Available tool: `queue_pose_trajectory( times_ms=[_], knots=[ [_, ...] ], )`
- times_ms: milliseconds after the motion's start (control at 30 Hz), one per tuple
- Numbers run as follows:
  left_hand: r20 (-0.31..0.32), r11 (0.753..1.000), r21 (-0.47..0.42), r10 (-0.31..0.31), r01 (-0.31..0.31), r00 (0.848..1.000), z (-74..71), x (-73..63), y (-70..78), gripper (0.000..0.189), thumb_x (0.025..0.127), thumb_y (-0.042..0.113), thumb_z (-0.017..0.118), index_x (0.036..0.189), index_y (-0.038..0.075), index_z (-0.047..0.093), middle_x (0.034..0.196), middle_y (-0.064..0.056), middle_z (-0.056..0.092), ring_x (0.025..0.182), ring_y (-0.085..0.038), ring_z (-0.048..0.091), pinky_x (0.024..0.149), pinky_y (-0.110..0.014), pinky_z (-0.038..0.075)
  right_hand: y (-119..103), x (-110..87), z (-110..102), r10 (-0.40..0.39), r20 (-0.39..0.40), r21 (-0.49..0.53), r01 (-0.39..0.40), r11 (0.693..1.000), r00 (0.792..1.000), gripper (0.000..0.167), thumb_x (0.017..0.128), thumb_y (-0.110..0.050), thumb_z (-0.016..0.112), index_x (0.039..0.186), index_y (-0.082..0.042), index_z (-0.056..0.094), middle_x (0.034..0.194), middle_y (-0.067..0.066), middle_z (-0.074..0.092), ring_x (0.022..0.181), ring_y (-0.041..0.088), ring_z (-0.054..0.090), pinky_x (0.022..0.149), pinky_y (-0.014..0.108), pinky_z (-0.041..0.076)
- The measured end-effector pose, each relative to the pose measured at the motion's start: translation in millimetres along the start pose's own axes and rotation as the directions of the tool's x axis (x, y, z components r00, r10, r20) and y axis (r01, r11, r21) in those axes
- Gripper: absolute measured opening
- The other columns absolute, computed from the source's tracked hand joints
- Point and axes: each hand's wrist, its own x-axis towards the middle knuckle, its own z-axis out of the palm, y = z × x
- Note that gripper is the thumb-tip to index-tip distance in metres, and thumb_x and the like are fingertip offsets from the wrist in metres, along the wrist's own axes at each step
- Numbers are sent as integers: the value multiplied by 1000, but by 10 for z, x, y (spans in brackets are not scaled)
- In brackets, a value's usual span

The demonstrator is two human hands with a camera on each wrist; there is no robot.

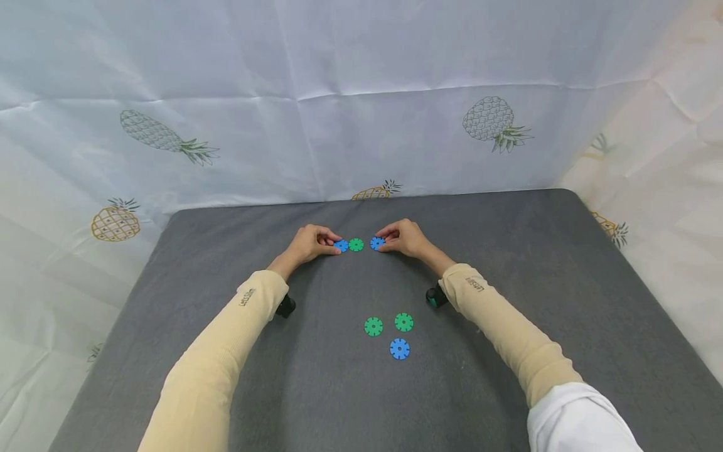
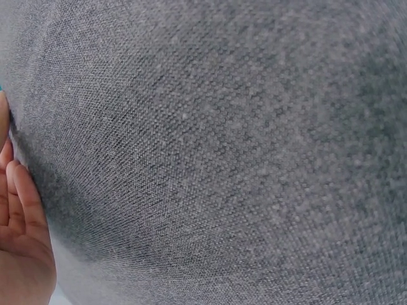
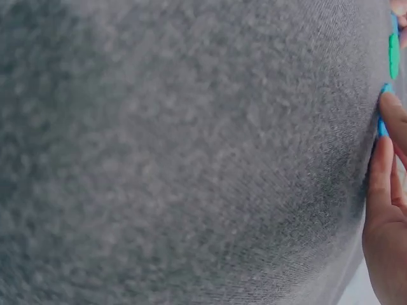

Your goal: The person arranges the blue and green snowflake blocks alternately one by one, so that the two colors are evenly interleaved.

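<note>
Near the far side of the table, my left hand [image 1: 309, 243] pinches a blue notched disc [image 1: 342, 245] between thumb and fingers. A green notched disc [image 1: 356, 245] lies just right of it, the two edges touching or overlapping; I cannot tell which. Across a small gap, my right hand [image 1: 409, 240] grips another blue disc [image 1: 376, 243] by its edge. The right wrist view catches this blue disc [image 3: 382, 127] edge-on between thumb and finger, with the green disc [image 3: 393, 56] beyond it. In the left wrist view only part of the left hand [image 2: 22, 235] shows.
Closer to me on the grey cloth-covered table [image 1: 327, 389] lie two green discs [image 1: 373, 326] and one blue disc [image 1: 400, 349], apart from one another. A white curtain [image 1: 316, 144] with pineapple prints hangs behind the table's far edge.
</note>
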Motion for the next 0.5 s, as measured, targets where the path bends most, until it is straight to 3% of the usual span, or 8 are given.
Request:
queue_pose_trajectory(
  times_ms=[500],
  knots=[
    [-10,999,-34,-11,10,1000,16,-10,4,28,80,15,80,105,4,75,84,-7,66,64,-11,49,62,-25,38,17,39,-43,7,54,-1,-7,1000,999,32,83,-10,76,113,-1,71,98,12,71,88,20,64,75,30,50]
  ],
)
